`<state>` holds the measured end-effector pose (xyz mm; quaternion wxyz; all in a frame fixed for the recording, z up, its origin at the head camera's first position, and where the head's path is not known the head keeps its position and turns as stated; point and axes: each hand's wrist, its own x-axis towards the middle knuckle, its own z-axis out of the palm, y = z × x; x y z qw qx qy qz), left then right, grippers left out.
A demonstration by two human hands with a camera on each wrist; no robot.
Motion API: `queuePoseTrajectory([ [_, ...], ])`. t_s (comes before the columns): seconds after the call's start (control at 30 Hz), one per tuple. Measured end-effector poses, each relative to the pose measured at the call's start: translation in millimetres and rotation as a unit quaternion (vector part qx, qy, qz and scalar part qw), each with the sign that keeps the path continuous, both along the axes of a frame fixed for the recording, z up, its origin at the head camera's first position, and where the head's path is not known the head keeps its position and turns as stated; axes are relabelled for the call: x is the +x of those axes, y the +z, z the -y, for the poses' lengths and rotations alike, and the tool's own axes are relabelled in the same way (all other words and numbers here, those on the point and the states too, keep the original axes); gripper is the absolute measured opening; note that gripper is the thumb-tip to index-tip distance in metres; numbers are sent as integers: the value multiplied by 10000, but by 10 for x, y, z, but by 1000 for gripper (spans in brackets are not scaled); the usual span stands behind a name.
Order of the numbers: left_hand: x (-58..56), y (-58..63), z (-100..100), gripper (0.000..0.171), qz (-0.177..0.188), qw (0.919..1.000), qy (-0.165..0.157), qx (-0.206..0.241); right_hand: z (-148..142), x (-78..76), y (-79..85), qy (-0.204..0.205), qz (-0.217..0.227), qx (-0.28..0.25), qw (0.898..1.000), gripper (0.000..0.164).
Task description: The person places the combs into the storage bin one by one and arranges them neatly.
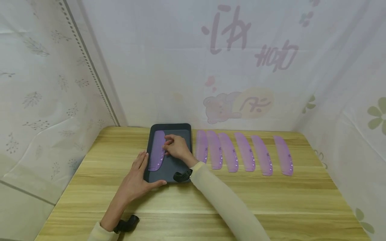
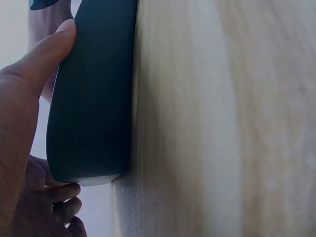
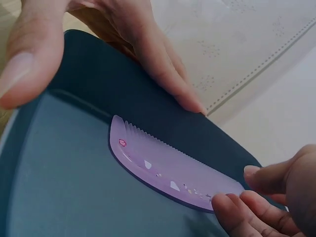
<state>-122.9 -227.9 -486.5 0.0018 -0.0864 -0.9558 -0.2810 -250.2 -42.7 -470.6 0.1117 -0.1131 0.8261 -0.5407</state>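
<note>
Tray [image 1: 171, 168] holds one purple comb [image 1: 157, 152].

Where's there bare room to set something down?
Free: the table nearer the person than the six combs, right of the right sleeve; and left of the tray and left hand. Crowded: inside the tray, around its comb and the right hand.
</note>
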Motion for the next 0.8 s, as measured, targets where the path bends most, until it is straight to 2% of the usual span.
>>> queuePoseTrajectory([
  [0.2, 6, 6, -1, 135, -14, 10000, 13, -30, -94, 43, 42, 246, -378, 265, 9986, 51],
  [0.37, 2, 6, -4, 134, -15, 10000, 12, -81, -183, 85, 66, 283, -676, 567, 9957, 52],
  [0.8, 0, 2, -4, 135, -32, 9999, 18, -94, -411, 226, 117, 405, -868, 612, 9935, 54],
])
